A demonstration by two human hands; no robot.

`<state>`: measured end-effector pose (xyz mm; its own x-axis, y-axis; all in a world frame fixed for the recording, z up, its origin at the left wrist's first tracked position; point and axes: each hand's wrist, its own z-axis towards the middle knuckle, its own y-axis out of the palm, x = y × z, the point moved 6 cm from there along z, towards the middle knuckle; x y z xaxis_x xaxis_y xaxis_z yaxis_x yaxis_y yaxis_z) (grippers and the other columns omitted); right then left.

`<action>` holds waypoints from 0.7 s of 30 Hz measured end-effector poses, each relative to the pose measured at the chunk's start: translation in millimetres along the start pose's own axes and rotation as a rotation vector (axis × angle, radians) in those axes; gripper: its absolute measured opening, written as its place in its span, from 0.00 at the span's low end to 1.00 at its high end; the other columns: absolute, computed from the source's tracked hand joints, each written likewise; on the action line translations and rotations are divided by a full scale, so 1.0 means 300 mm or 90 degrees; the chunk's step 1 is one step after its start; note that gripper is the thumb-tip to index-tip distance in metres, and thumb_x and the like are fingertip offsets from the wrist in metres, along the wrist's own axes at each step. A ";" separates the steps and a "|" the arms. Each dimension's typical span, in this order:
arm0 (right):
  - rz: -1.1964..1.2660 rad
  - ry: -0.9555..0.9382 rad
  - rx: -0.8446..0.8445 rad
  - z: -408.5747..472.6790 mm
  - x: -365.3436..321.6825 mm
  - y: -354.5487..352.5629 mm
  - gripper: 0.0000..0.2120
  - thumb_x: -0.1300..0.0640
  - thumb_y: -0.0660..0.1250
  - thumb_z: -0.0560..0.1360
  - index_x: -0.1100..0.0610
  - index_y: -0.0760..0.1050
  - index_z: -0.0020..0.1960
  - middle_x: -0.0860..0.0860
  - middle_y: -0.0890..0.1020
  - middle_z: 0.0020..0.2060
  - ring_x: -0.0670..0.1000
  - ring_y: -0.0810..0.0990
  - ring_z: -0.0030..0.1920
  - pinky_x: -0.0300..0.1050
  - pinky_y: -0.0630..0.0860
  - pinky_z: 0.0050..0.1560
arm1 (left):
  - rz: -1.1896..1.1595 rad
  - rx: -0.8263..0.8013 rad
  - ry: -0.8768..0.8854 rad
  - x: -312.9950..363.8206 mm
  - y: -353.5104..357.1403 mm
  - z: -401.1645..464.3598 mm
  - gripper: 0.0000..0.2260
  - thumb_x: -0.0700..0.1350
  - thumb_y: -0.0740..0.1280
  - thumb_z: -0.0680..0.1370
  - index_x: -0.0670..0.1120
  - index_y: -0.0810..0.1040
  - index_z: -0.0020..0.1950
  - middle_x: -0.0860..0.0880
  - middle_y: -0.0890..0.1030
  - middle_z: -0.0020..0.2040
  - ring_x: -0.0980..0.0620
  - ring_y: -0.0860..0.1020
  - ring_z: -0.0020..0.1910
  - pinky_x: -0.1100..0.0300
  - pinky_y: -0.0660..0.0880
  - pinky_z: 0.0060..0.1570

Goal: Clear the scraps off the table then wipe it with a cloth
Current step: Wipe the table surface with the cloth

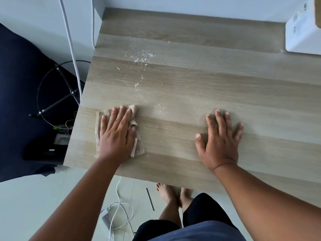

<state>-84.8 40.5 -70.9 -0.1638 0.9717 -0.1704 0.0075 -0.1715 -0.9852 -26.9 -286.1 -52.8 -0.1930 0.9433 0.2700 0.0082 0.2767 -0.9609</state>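
Pressing flat, fingers straight, the left hand (116,134) holds the cloth (104,117) on the tabletop (191,84); crumbs (143,57) lie up-frame, nearer it than the flat, empty right hand (219,141).

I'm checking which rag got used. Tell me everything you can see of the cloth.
The cloth is a small beige rag of ribbed woven fabric with frayed edges, crumpled and bunched on its right side. It lies flat on the wooden table near the front left corner. The left hand presses on it with straight, spread fingers, covering its middle.
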 end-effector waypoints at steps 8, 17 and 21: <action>0.002 -0.003 0.020 0.002 0.003 0.001 0.35 0.40 0.59 0.74 0.52 0.65 0.78 0.54 0.59 0.82 0.60 0.52 0.83 0.74 0.46 0.78 | -0.020 -0.020 0.179 0.322 0.080 0.060 0.26 0.54 0.56 0.84 0.50 0.66 0.82 0.51 0.64 0.82 0.50 0.56 0.84 0.39 0.54 0.80; -0.018 -0.003 0.004 0.000 0.011 0.009 0.35 0.38 0.58 0.76 0.52 0.62 0.79 0.53 0.57 0.83 0.59 0.50 0.84 0.75 0.45 0.77 | -0.025 -0.022 0.103 0.023 -0.012 -0.021 0.26 0.53 0.56 0.84 0.47 0.67 0.81 0.50 0.64 0.82 0.49 0.57 0.83 0.38 0.53 0.80; -0.013 -0.001 0.007 -0.004 0.013 0.004 0.35 0.38 0.58 0.75 0.52 0.64 0.79 0.54 0.58 0.83 0.60 0.51 0.83 0.75 0.45 0.77 | -0.035 -0.019 -0.013 0.130 0.015 0.081 0.27 0.55 0.53 0.84 0.50 0.63 0.83 0.52 0.59 0.84 0.51 0.51 0.84 0.43 0.46 0.82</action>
<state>-84.4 44.2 -72.6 -0.1654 0.9746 -0.1508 -0.0063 -0.1539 -0.9881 -58.3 -252.5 -48.0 -0.2134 0.9229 0.3205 0.0259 0.3333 -0.9425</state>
